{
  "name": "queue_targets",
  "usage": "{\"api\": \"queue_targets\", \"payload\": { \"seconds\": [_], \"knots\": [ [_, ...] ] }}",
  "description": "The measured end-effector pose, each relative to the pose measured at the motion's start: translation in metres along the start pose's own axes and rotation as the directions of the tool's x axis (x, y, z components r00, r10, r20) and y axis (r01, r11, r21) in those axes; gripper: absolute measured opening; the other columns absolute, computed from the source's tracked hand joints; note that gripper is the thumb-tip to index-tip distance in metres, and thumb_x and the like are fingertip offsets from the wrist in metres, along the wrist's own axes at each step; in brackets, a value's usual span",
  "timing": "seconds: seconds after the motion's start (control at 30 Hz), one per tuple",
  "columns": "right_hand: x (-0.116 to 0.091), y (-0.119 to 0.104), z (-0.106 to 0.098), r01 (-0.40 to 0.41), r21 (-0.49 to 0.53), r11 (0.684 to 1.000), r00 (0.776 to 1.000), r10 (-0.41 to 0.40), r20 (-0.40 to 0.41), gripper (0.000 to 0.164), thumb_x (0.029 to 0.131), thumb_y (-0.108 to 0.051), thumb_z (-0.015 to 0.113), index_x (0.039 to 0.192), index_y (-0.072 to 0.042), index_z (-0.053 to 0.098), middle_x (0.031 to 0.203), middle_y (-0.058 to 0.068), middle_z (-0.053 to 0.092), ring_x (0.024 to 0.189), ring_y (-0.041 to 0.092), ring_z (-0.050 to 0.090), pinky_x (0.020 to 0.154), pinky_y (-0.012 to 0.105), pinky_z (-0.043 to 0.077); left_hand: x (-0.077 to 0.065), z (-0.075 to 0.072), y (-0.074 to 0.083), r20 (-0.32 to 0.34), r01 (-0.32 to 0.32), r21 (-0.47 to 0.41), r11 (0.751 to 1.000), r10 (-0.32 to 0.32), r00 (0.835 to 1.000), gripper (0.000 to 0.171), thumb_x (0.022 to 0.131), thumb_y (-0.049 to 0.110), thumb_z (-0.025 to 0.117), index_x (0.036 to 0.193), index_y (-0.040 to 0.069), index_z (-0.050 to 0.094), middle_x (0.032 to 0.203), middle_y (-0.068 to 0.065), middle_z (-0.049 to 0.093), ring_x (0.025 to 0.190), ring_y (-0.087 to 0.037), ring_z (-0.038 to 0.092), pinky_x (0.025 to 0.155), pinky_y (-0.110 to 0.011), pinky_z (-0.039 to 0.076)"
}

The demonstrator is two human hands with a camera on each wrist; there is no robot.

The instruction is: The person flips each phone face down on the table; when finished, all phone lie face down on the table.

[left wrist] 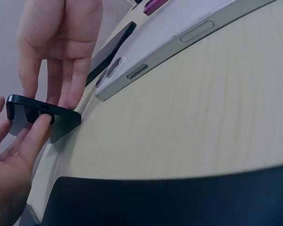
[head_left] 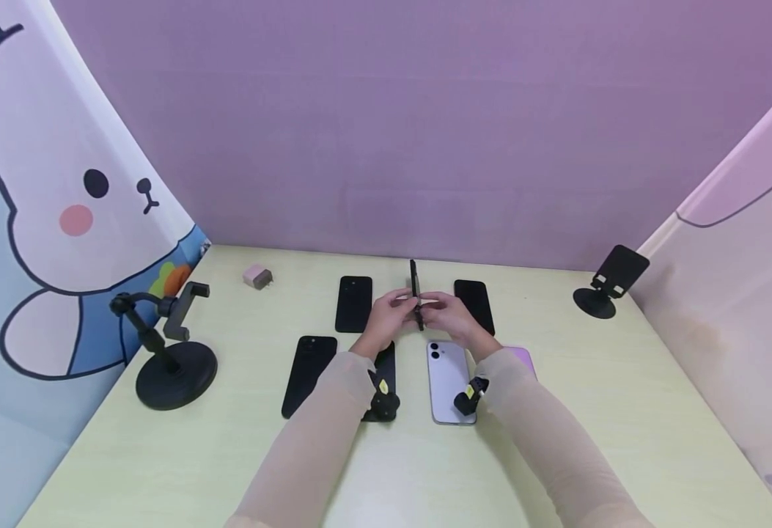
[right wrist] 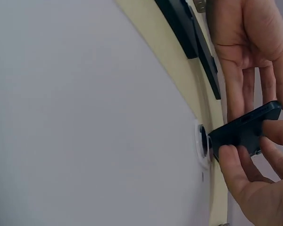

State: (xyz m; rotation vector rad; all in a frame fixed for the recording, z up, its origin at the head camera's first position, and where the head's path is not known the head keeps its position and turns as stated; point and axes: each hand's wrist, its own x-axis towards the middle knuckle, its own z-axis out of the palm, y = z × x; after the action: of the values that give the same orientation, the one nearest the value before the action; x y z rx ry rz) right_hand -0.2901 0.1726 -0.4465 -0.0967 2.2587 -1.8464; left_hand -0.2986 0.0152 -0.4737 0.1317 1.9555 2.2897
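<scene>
A dark phone (head_left: 415, 282) stands on edge between my two hands near the back middle of the table, seen edge-on from the head. My left hand (head_left: 388, 315) grips it from the left, its fingertips on the phone's face and edge. From the right, the fingers of my right hand (head_left: 450, 315) hold the same phone. Its end edge with port and speaker holes (left wrist: 45, 107) faces the left wrist camera. Under my left forearm lies a black phone (head_left: 386, 367), partly covered. A white phone (head_left: 446, 374) with two lenses lies below my right hand.
More dark phones lie around: back left (head_left: 354, 304), front left (head_left: 309, 370) and right (head_left: 476, 304). A pink-purple phone (head_left: 521, 357) shows beside my right sleeve. Farther out are a black phone stand (head_left: 176, 374), a pink-and-grey charger (head_left: 257, 276) and a second stand (head_left: 613, 279).
</scene>
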Motion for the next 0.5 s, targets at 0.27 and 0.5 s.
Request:
{"api": "queue_targets", "payload": {
  "seconds": [0.27,0.5],
  "knots": [
    [0.0017,0.0028,0.0014,-0.051,-0.086,0.995,0.999,0.051,-0.001,0.039,0.097,-0.002,0.057,0.135,0.005,0.051,0.126,0.027,0.055,0.106,0.03,0.06,0.088,0.041,0.051,0.0013,-0.0055,0.0022,-0.014,-0.023,0.066,0.998,0.023,1.0,0.036,0.095,0.004,0.063,0.13,-0.002,0.06,0.114,-0.02,0.064,0.1,-0.028,0.066,0.079,-0.03,0.055],
    [0.0037,0.0056,0.0021,-0.071,-0.219,0.973,0.996,0.057,-0.067,0.039,0.092,-0.006,0.065,0.13,0.002,0.058,0.114,0.022,0.06,0.093,0.027,0.062,0.08,0.035,0.052,0.0014,-0.0098,0.005,-0.013,-0.044,0.354,0.934,0.052,0.999,0.035,0.091,0.007,0.069,0.125,0.001,0.065,0.118,-0.014,0.066,0.096,-0.022,0.067,0.076,-0.027,0.054]
  ]
}}
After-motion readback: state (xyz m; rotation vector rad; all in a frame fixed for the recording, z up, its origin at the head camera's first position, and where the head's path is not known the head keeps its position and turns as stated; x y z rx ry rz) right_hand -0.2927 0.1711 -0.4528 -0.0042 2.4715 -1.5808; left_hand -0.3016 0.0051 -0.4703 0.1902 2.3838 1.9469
